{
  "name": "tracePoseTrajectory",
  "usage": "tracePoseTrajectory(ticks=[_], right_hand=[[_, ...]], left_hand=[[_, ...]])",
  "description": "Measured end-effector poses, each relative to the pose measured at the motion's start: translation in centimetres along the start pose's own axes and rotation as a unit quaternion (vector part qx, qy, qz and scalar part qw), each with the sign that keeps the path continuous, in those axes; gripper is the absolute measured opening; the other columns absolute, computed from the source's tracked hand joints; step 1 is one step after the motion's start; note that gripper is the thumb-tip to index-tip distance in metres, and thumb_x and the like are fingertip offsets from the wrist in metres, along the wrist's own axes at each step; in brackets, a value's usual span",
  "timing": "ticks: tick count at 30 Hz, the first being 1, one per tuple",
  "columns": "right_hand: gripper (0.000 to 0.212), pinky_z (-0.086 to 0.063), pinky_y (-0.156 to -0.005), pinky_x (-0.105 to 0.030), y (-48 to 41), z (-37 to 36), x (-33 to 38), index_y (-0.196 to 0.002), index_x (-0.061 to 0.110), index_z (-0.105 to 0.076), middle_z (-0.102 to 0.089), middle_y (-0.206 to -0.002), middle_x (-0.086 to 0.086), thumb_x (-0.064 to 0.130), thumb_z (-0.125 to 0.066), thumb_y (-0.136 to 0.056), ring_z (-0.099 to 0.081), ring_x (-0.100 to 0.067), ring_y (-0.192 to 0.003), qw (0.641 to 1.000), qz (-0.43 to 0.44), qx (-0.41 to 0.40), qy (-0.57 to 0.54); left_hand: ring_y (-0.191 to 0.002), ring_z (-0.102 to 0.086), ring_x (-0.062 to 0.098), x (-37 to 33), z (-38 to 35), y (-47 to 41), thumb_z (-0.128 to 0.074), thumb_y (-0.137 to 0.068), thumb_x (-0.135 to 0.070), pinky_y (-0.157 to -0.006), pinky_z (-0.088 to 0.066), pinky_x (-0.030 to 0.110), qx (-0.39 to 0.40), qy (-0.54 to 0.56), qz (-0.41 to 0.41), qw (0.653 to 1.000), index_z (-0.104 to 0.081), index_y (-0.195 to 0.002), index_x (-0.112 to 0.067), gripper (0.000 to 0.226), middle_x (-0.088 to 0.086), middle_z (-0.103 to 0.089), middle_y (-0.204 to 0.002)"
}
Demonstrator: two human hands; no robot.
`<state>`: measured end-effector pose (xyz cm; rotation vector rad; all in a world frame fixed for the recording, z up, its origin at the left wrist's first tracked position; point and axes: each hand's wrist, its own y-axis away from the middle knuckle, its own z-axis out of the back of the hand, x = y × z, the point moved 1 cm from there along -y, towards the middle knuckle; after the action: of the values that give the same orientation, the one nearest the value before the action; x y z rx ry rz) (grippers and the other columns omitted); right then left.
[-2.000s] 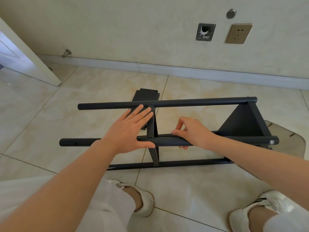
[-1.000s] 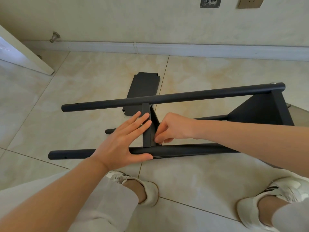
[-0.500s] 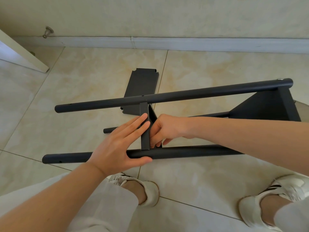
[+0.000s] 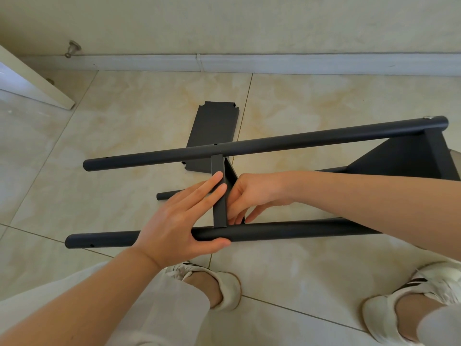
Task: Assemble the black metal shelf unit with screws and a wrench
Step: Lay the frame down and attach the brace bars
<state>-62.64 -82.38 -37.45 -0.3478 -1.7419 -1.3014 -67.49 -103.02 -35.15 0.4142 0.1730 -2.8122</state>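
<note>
Left hand (image 4: 179,221): open flat on the middle panel (image 4: 219,211), thumb under the near pole (image 4: 287,232)
Right hand (image 4: 254,193): just right of the panel, fingertips behind its lower end; grip I cannot tell
Shelf unit (image 4: 299,139): on the floor (image 4: 124,121), poles running left-right

The right hand (image 4: 254,193) let go of the near pole (image 4: 287,232) and moved against the right face of the middle shelf panel (image 4: 220,211), while the left hand (image 4: 179,221) slid down its left side, thumb under that pole.

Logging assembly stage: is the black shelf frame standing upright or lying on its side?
Lying on its side: the shelf frame has poles running level over the floor tiles, its end panel standing on edge.
</note>
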Motion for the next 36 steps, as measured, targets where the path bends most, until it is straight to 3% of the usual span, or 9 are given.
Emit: tracePoseTrajectory(ticks=[4,8,13,23,28,36], right_hand=[[0.008,-0.055,-0.093,-0.036,-0.2,0.1,-0.1,-0.092,0.022,-0.076,-0.077,-0.095,0.002,0.025,-0.069,-0.091,-0.072,-0.012,-0.092,1.0,-0.021,0.003,-0.006],[0.01,-0.056,-0.089,-0.034,-0.6,0.1,-0.3,-0.098,0.019,-0.074,-0.077,-0.093,0.002,0.024,-0.068,-0.092,-0.071,-0.013,-0.089,0.998,-0.059,0.019,-0.023],[0.007,-0.056,-0.084,-0.032,-0.9,0.3,-0.3,-0.094,0.02,-0.073,-0.076,-0.092,0.002,0.021,-0.066,-0.094,-0.07,-0.012,-0.086,0.995,-0.074,0.044,-0.044],[0.009,-0.053,-0.095,-0.038,-1.5,0.5,-0.4,-0.1,0.016,-0.072,-0.068,-0.102,-0.003,0.017,-0.067,-0.093,-0.06,-0.019,-0.098,0.991,-0.107,0.051,-0.061],[0.007,-0.053,-0.092,-0.036,-1.7,0.8,-0.7,-0.093,0.016,-0.074,-0.071,-0.094,-0.001,0.015,-0.067,-0.092,-0.061,-0.019,-0.097,0.987,-0.108,0.074,-0.089],[0.012,-0.052,-0.096,-0.037,-2.0,0.8,-0.8,-0.104,0.012,-0.071,-0.067,-0.106,-0.007,0.015,-0.066,-0.093,-0.061,-0.021,-0.102,0.986,-0.116,0.079,-0.093]], left_hand=[[-0.143,-0.036,0.013,-0.1,0.1,-0.1,-0.057,-0.084,-0.069,-0.112,-0.034,0.028,-0.001,-0.004,-0.001,1.0,-0.038,-0.15,-0.015,0.087,-0.002,-0.029,-0.161],[-0.141,-0.039,0.016,-0.2,0.1,-0.1,-0.059,-0.083,-0.068,-0.11,-0.038,0.031,-0.006,-0.014,-0.003,1.0,-0.04,-0.149,-0.014,0.088,0.0,-0.031,-0.16],[-0.141,-0.037,0.013,-0.1,0.1,0.0,-0.056,-0.084,-0.07,-0.11,-0.037,0.028,-0.007,-0.022,-0.003,1.0,-0.04,-0.149,-0.014,0.087,-0.001,-0.03,-0.16],[-0.136,-0.045,0.014,-0.1,0.0,-0.1,-0.054,-0.085,-0.071,-0.105,-0.04,0.025,-0.005,-0.02,-0.006,1.0,-0.04,-0.149,-0.016,0.086,-0.004,-0.029,-0.161],[-0.134,-0.047,0.013,-0.1,0.1,-0.1,-0.053,-0.085,-0.071,-0.103,-0.041,0.024,-0.008,-0.018,-0.005,1.0,-0.041,-0.149,-0.016,0.085,-0.004,-0.029,-0.161],[-0.131,-0.05,0.014,-0.2,0.2,-0.1,-0.055,-0.085,-0.07,-0.102,-0.043,0.025,-0.008,-0.012,-0.006,1.0,-0.04,-0.149,-0.016,0.085,-0.004,-0.03,-0.161]])
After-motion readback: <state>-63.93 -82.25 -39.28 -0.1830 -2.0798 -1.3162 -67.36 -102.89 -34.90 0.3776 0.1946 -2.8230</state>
